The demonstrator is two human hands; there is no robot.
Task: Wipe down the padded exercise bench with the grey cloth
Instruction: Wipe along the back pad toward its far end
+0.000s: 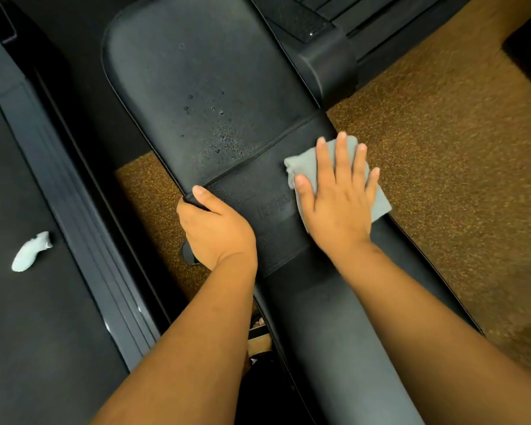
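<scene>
Both hands work the bench [196,72]: the right hand [337,204] lies flat, fingers spread, pressing the one grey cloth [307,167] on its right edge at mid-length; the left hand [215,228] grips the left edge. Droplets [218,130] on the far pad suggest wiping is barely begun. One white crumpled wad [31,251] lies far left.

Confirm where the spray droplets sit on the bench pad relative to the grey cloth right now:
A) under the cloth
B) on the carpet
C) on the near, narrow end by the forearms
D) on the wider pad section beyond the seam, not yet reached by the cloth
D: the droplets bead on the wide section of the bench pad past the seam, while the right hand presses the grey cloth flat on the near side of it.
</scene>
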